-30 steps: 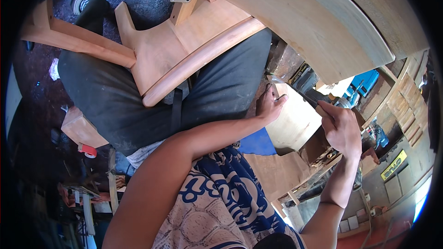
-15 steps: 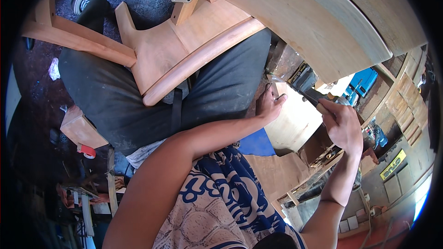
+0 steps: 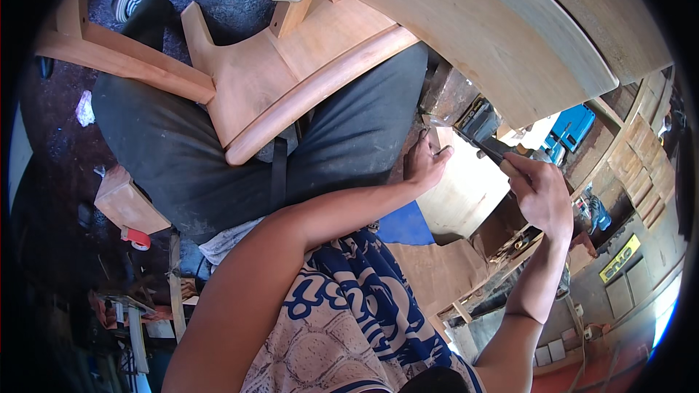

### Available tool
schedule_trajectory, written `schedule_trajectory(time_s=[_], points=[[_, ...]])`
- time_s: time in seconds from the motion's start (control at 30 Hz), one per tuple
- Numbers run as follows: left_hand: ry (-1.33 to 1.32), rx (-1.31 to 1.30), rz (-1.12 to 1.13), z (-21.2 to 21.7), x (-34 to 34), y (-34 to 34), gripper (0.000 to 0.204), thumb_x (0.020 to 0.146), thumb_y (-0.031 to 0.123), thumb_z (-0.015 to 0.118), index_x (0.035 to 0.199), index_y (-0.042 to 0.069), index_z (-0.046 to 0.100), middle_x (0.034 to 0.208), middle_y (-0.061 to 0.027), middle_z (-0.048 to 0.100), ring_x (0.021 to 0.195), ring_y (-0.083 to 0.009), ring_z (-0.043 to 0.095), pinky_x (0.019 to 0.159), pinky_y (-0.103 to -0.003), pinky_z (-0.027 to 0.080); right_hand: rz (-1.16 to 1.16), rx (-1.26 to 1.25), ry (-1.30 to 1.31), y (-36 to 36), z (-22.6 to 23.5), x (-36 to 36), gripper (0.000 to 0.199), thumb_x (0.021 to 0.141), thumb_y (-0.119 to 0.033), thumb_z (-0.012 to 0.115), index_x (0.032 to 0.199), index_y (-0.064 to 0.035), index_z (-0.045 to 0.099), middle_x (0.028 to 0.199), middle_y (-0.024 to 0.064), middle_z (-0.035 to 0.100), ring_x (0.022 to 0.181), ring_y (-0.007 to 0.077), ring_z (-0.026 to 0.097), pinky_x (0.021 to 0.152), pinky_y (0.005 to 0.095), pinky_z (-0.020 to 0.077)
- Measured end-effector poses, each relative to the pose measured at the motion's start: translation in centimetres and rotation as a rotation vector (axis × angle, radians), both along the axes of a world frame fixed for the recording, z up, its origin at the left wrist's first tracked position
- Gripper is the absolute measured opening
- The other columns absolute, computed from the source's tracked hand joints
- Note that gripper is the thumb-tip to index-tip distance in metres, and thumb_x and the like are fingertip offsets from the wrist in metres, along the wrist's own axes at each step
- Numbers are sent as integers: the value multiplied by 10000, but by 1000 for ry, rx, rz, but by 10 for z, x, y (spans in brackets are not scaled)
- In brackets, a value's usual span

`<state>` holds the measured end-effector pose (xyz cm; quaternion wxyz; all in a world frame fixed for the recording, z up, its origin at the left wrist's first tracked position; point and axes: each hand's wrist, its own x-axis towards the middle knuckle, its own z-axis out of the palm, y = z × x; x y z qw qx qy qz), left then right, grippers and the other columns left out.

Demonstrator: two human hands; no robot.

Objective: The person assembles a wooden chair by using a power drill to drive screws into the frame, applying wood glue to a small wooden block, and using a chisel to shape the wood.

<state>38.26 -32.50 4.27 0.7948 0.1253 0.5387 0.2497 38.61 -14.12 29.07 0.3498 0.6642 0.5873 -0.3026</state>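
Note:
My right hand (image 3: 540, 193) is wrapped round the light handle of a flat-bladed hand tool (image 3: 493, 149). Its dark blade points up and left, toward a black open tray (image 3: 478, 121). My left hand (image 3: 428, 164) is beside a pale wooden board (image 3: 472, 188), fingers curled in. A small dark bit shows near its thumb, too small to name. Across my lap lies a wooden furniture frame (image 3: 284, 76) with a rounded front rail (image 3: 320, 98); neither hand touches it.
A large curved wooden panel (image 3: 480, 29) rises at the upper right. Behind the tray is a blue case (image 3: 574, 129). At the left, a wooden block (image 3: 127, 202) stands by a red tape roll (image 3: 136, 238). A blue sheet (image 3: 405, 225) lies beside the board.
My right hand and the tool have shifted very slightly. My left hand stays in nearly the same place, and the wooden frame has not moved.

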Motion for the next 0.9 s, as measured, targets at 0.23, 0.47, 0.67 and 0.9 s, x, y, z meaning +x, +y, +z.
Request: schedule_trajectory(time_s=[0.23,0.47,0.67,0.9], points=[[24,-1,3,-3,5,-3,523,877,216,773,1310,28,547,1188,-130,711,1079,-252,712,884,-369,568,-40,-27,-17,5,0,-10,304,852,-91,564,1096,-20,731,835,280,667,814,437,675,748,478,514],[44,30,4,-5,6,-6,583,846,377,759,1282,64,534,1048,-183,719,956,-390,695,857,-489,535,11,16,24,-1,0,0,292,876,-131,584,1102,-1,715,698,199,625,631,308,633,637,388,483],[11,-19,-7,-2,3,-2,502,876,223,779,1282,22,563,1149,-123,725,1058,-237,719,853,-357,575,6,-9,-1,-1,-1,-1,292,881,-136,583,1107,-6,712,690,195,613,618,294,618,625,385,475],[8,3,8,-4,3,-3,519,873,227,786,1289,17,558,1159,-131,720,1065,-243,720,844,-356,580,-3,11,6,-3,0,1,306,875,-131,577,1120,-5,710,685,188,609,616,281,616,625,381,472]])
